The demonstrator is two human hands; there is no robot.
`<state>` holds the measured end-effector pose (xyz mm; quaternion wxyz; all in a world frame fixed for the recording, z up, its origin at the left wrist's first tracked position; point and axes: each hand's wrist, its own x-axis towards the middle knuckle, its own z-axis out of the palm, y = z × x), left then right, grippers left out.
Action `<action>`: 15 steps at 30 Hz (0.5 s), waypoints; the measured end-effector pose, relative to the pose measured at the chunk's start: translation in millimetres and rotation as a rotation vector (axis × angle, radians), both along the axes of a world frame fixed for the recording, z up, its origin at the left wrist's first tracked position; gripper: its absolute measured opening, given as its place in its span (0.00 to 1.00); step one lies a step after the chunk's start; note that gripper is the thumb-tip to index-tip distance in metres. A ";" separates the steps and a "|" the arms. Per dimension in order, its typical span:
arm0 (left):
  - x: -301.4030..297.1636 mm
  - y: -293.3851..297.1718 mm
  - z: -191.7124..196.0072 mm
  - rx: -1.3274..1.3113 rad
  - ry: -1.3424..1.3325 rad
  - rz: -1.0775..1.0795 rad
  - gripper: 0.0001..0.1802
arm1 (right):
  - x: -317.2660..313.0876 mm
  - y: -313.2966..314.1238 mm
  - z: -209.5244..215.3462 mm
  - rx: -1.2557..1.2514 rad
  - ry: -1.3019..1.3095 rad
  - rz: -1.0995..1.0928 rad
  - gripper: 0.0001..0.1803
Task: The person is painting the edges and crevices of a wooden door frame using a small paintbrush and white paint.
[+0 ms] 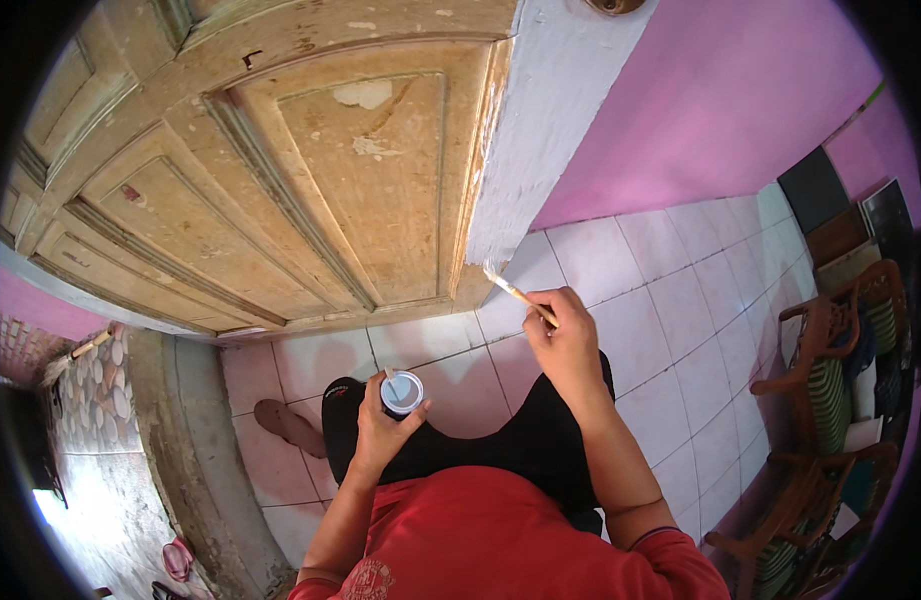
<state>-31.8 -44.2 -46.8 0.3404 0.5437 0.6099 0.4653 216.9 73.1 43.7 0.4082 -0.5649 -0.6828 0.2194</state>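
My right hand (565, 335) grips a thin paintbrush (515, 291) by its pale wooden handle. It slants up and to my left, and the white bristles touch the lower end of the white-painted door frame (540, 130). My left hand (380, 430) wraps around a small round cup (401, 392) held upright over my knee. White paint inside, with a thin stick leaning on the rim.
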 end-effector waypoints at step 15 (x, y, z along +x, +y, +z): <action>2.7 -0.3 -1.9 0.013 -0.002 -0.013 0.34 | 6.9 -0.2 -18.7 0.023 -0.013 -0.025 0.09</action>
